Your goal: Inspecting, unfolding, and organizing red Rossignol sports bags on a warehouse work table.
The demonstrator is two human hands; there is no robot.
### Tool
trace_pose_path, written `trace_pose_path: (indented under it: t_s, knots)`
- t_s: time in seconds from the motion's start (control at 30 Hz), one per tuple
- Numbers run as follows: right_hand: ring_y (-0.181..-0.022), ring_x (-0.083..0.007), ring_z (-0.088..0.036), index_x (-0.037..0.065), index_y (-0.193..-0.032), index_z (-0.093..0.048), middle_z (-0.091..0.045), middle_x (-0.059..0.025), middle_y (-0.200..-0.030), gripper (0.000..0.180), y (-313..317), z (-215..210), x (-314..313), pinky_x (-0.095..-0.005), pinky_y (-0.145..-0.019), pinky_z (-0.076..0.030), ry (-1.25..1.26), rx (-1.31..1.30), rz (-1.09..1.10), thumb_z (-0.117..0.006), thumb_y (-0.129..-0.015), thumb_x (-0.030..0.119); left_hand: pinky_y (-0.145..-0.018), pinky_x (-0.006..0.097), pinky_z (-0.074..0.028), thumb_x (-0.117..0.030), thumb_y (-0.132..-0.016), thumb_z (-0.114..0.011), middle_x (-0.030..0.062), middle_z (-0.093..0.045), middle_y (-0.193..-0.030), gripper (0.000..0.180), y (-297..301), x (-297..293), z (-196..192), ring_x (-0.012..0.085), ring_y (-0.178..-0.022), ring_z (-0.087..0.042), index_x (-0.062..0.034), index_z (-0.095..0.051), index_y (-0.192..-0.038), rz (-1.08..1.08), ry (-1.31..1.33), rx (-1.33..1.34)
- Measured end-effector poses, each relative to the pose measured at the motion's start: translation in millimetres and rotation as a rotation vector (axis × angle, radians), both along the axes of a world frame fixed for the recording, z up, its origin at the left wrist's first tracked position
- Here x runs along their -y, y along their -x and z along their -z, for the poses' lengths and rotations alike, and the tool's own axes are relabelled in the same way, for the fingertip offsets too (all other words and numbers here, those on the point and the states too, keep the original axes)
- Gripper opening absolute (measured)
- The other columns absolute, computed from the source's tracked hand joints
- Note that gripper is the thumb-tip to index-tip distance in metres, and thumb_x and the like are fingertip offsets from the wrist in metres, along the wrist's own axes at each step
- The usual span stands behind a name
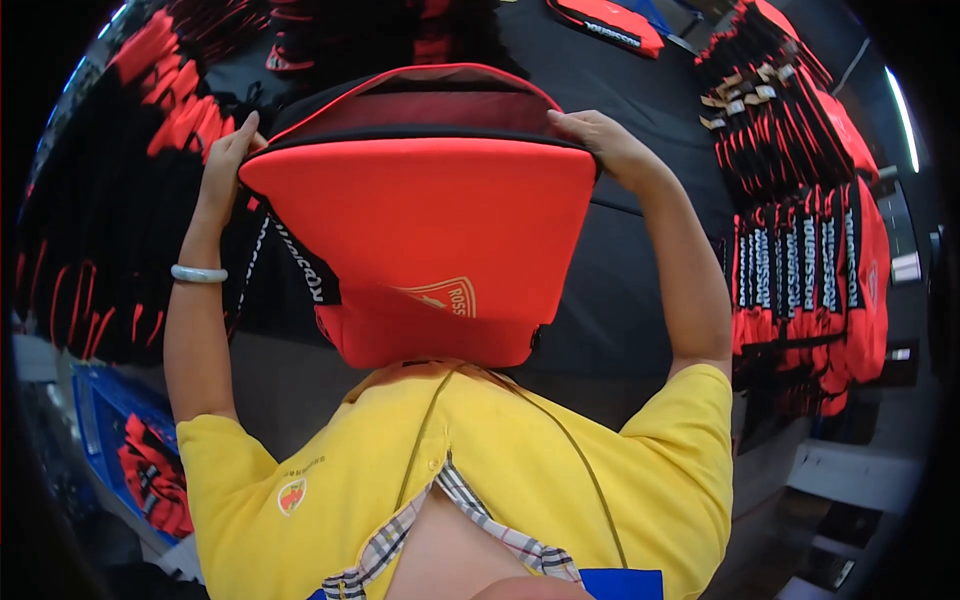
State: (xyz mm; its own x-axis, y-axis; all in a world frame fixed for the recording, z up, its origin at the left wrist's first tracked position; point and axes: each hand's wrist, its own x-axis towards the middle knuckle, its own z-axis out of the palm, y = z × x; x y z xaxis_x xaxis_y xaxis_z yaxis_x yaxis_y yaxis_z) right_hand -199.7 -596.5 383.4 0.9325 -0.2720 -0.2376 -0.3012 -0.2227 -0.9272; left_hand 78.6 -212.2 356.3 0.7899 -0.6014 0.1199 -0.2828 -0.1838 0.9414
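Note:
A red and black bag [440, 220] stands in front of my body, its top gaping so that a dark reddish lining shows inside. My left hand [233, 150] grips the left end of the opening, thumb along the rim. At the right end, my right hand [600, 142] pinches the other corner, with the fingers mostly hidden behind the fabric. A black side panel with white lettering runs down the bag's left side. Its lower edge rests close against my yellow shirt.
Black and red bags [110, 200] lie heaped at the left. Neat stacks of similar bags [800, 250] rise at the right of the dark table [640, 260]. Another red bag [610, 25] lies at the far side. A blue crate [95, 400] with red items stands lower left.

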Motion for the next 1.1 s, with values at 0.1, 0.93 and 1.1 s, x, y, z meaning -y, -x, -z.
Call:
trace_pose_path:
  t_s: [0.1,0.93,1.1]
  knots:
    - [-0.058,-0.0034,-0.051,0.007,-0.085,-0.065,-0.059,0.0039,-0.07,0.04,19.4,-17.1,-18.1,-0.0198,-0.05,-0.04,0.024,-0.055,0.045,-0.05,-0.101,0.04,-0.065,0.021,-0.039,-0.041,-0.1,-0.05,-0.0018,-0.056,-0.066,0.049,-8.9,5.3,6.9,0.0061,-0.064,-0.05,-0.0041,-0.064,-0.071,0.003,0.019,-0.067]
    - [-0.061,-0.0266,-0.058,0.021,-0.142,-0.045,-0.055,-0.0088,-0.082,0.067,88.6,97.3,-193.4,-0.0374,-0.053,-0.046,0.884,0.302,-0.681,-0.069,-0.082,0.039,-0.108,0.045,-0.038,-0.011,-0.07,-0.075,0.0299,-0.009,-0.155,0.044,60.2,7.3,74.7,0.0503,-0.133,-0.036,-0.0062,-0.063,-0.112,0.115,-0.368,0.687]
    - [-0.073,-0.0279,-0.057,0.017,-0.129,-0.061,-0.058,-0.0086,-0.087,0.049,106.7,153.0,-178.3,-0.0395,-0.066,-0.044,0.674,0.518,-0.337,-0.056,-0.089,0.046,-0.102,0.045,-0.044,0.001,-0.071,-0.062,0.0268,-0.026,-0.152,0.036,78.5,25.7,78.7,0.046,-0.123,-0.048,-0.0001,-0.063,-0.107,0.084,-0.177,0.548]
